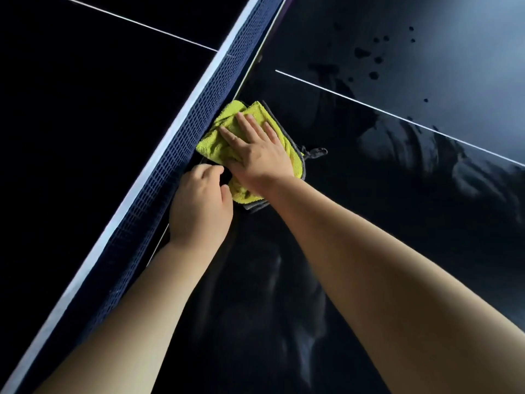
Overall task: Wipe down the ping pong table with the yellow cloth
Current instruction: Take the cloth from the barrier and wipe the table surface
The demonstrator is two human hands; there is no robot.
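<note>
Dark and glossy, the ping pong table surface (397, 211) fills the view, its near half marked with pale curved smears (412, 155) and a scatter of dark droplets (375, 59) farther off. A thin white centre line (397, 116) crosses it. The net (181, 149) cuts diagonally across the view: blue square mesh with a smooth white tape (156, 155) along its top edge.

We have the yellow cloth (216, 143) lying on the surface right against the foot of the net. It is soft looped terry, folded and bunched, with a grey backing and grey stitched edging showing at its right and lower sides. A small grey hanging loop (316, 152) sticks out onto the surface on the right.

Our right hand (255, 155) lies palm down on top of the cloth, its fingers (247, 123) straight, slightly spread and pressing flat toward the net.

Our left hand (199, 206) sits just beside it at the cloth's near-left edge, close to the mesh. Its fingers (210, 170) are curled, the thumb touching the yellow fold. We cannot tell whether they pinch anything, since the knuckles hide the tips.

Both bare forearms reach in from the bottom of the view.
</note>
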